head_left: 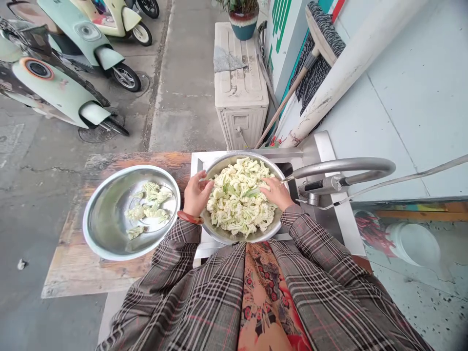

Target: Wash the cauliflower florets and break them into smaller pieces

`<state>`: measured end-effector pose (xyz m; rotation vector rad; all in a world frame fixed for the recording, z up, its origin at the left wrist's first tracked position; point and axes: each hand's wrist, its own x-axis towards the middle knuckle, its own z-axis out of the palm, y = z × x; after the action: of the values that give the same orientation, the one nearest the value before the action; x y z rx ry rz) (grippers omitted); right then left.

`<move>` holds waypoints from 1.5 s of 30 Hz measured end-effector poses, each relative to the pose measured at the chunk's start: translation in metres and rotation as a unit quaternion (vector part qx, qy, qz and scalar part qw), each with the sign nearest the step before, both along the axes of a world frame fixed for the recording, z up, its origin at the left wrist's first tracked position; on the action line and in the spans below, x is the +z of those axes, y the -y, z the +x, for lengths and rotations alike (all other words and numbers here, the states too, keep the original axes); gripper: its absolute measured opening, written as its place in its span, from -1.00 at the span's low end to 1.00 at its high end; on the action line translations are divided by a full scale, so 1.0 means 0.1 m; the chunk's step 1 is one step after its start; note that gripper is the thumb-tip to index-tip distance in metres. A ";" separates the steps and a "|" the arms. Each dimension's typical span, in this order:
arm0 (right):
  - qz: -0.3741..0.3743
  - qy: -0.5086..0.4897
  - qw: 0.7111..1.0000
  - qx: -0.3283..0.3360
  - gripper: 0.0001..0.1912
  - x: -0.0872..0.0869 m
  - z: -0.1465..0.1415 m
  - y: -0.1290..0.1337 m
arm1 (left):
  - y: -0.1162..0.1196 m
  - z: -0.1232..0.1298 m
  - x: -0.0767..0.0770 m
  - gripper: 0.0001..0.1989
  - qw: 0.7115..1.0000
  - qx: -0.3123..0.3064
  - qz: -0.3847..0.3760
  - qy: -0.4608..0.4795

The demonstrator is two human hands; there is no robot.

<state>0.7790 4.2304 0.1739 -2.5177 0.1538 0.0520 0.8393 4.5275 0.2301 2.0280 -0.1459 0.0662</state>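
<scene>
Cauliflower florets (239, 209) fill a round steel basin (223, 238) set over the sink. My left hand (197, 195), with a reddish bangle (190, 218) at the wrist, hovers by the basin's left rim; its fingers are curved and apart, and nothing shows in them. On the right side of the heap, my right hand (278, 193) reaches over the rim, its spread fingers touching the florets. A second steel basin (106, 214) stands to the left, with a few florets (153, 197) lying in its right half.
A curved faucet (365, 165) extends over the sink (321, 219) at the right. Under the left basin is a wooden board (69, 263). Beyond the sink stand a beige metal unit (241, 90), a potted plant (243, 22), a mop (314, 53) and parked scooters (62, 92).
</scene>
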 end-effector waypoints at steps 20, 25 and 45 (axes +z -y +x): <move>0.415 0.041 0.906 -0.072 -0.52 0.57 -0.54 -0.43 | 1.28 -0.42 -0.14 -0.42 0.793 -0.150 -0.413 -0.423; 0.306 0.057 0.943 -0.119 -0.56 0.33 -0.42 -0.09 | 1.03 -0.32 -0.25 -0.59 0.783 -0.114 -0.430 -0.436; 0.416 0.058 0.885 -0.202 -0.67 0.25 -0.52 -0.17 | 0.93 -0.41 -0.35 -0.55 0.784 -0.150 -0.412 -0.440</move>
<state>0.7271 4.2474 0.1988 -1.5844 0.4899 -0.1690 0.7982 4.4340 0.1950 0.9700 0.1450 -0.8714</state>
